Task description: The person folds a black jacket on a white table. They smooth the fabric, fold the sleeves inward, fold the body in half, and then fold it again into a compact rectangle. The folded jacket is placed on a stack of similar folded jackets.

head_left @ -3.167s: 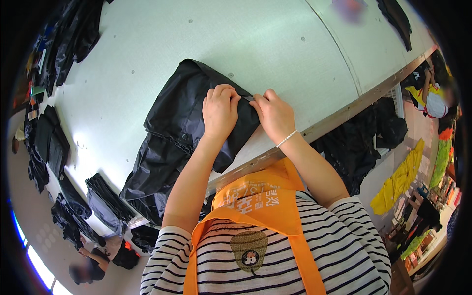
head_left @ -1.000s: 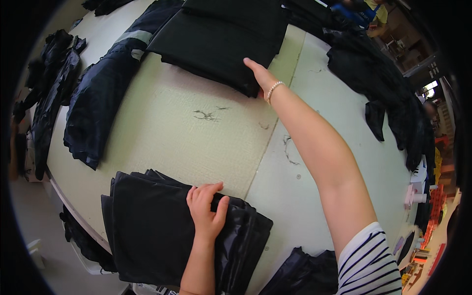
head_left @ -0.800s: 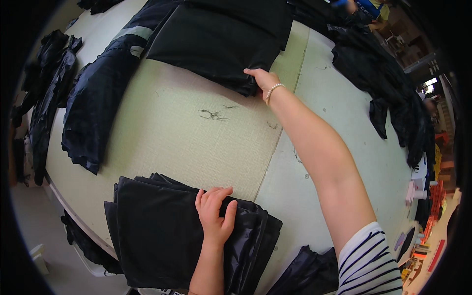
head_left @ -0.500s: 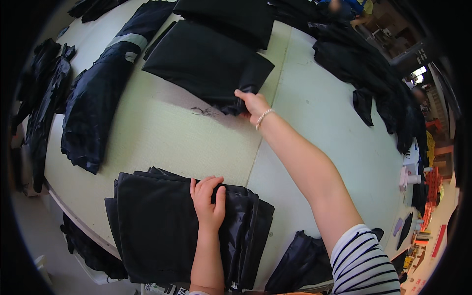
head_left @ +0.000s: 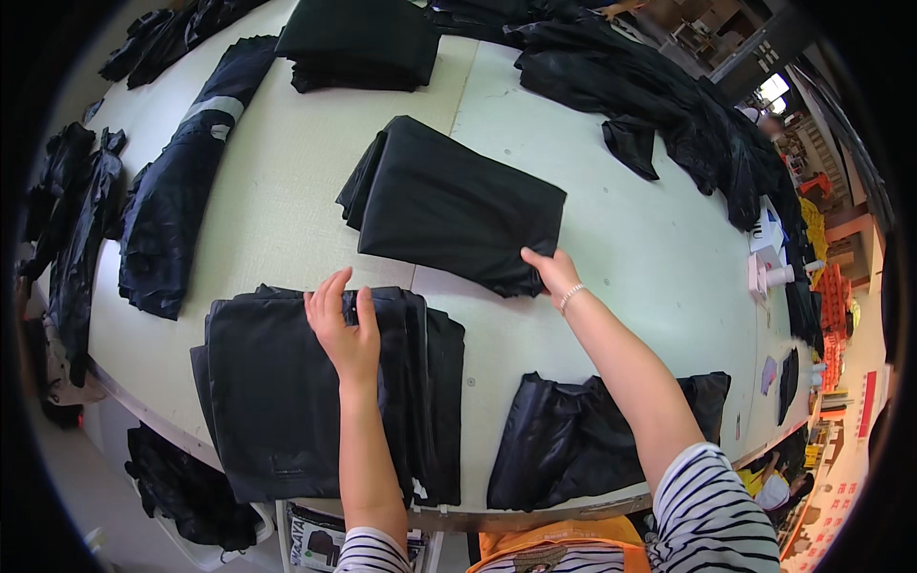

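Observation:
My right hand point(head_left: 552, 272) pinches the near right corner of a folded black garment point(head_left: 458, 210), thumb on top and fingers beneath. The folded garment slants over the middle of the table, with loose layers showing at its left end. It is apart from the stack at the back. Nearer me, my left hand point(head_left: 346, 329) is open with nothing in it, thumb and fingers spread, over the far edge of a stack of folded black garments point(head_left: 272, 382). Whether its palm touches the top garment I cannot tell.
A neat black stack point(head_left: 358, 43) stands at the back. A long dark bundle with a pale band point(head_left: 181, 201) lies left. Rumpled black garments point(head_left: 659, 105) line the far right; another black garment point(head_left: 573, 439) lies at the front edge. The pale tabletop point(head_left: 611, 286) has a curved-looking rim.
My right hand has drawn the folded garment away from the back stack, toward me and rightward. My left hand stays at the near stack, its fingers more raised. The view has shifted.

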The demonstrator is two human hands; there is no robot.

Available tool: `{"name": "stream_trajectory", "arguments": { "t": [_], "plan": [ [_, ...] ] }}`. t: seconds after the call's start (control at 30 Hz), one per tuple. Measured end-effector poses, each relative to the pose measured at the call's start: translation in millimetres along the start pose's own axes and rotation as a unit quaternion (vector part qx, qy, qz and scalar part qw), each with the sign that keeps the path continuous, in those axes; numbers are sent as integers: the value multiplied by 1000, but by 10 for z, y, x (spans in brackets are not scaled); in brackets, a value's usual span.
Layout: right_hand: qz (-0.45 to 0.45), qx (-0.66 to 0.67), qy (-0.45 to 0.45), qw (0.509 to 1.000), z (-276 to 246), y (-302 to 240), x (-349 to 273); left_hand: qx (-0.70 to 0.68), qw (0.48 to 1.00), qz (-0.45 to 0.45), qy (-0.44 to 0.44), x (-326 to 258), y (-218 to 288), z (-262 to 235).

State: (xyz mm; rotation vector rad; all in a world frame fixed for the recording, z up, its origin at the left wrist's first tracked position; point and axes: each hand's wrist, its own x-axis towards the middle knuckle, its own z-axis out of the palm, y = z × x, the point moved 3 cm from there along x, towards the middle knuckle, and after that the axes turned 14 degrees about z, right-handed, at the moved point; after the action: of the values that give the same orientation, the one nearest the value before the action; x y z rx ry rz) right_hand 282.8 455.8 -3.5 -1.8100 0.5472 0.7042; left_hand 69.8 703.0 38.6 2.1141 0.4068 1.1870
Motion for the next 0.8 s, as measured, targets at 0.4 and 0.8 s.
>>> {"name": "stream_trajectory", "arguments": {
  "t": [0.4, 0.8],
  "plan": [
    [107, 221, -279, 928, -810, 43, -779, -728, 391, -502, 256, -1081, 411, 1029],
    [-83, 13, 23, 996, -5367, 1825, -2074, -493, 630, -536, -268, -2720, 3594, 1333]
  ]
}}
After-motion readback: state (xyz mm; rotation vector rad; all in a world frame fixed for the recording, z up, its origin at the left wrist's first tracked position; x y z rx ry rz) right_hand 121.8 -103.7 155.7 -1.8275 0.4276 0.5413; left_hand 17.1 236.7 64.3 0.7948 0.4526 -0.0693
